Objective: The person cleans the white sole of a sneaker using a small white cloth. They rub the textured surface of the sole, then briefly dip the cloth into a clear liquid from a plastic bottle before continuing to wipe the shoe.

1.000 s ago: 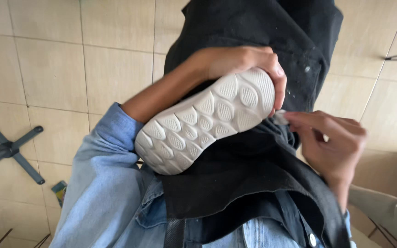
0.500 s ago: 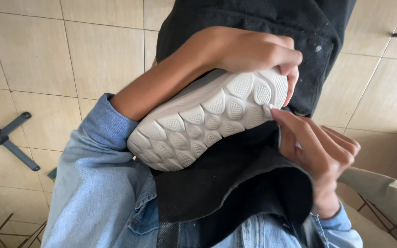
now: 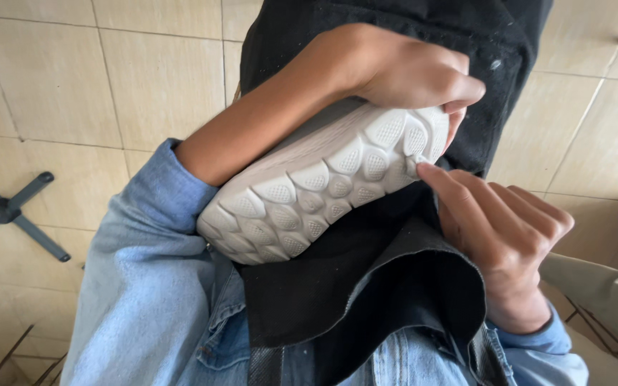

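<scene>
Left hand (image 3: 402,68) clenches the toe end of 1 white shoe (image 3: 323,182), sole up, pressed against the black apron (image 3: 366,286). Right hand (image 3: 502,236), released, touches a tread lug just below that grip with 1 fingertip. Sole inspection appears underway; tread shows no visible debris.

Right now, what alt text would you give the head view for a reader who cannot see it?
A left hand clasps a white shoe sole-up against a black apron, while the right hand touches a fingertip to the sole near the toe. Pale floor tiles lie below.
</scene>
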